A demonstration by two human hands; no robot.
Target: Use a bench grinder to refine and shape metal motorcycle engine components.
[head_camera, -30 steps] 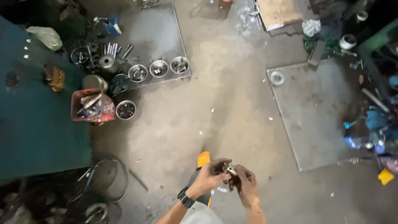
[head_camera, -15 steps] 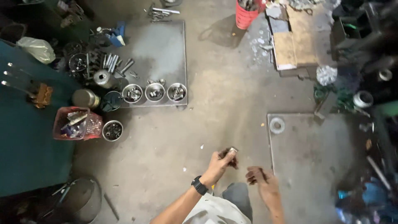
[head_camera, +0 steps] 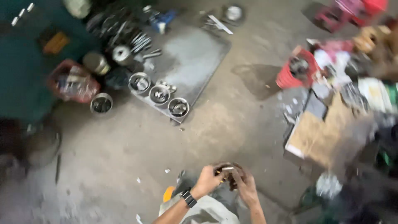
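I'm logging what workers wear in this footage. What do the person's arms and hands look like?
Both hands are bare, with no gloves. The left hand has a dark watch on its wrist. The right hand wears nothing visible. Both forearms are uncovered, with no sleeves in view.

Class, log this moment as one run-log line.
left hand: grips small metal part | right hand: on same part | nearby: three metal bowls on grey sheet

You have two hands in view, left and right, on one small round metal part. Three metal bowls sit in a row on one grey plate, a fourth bowl on the floor. One red basket, one red bucket.
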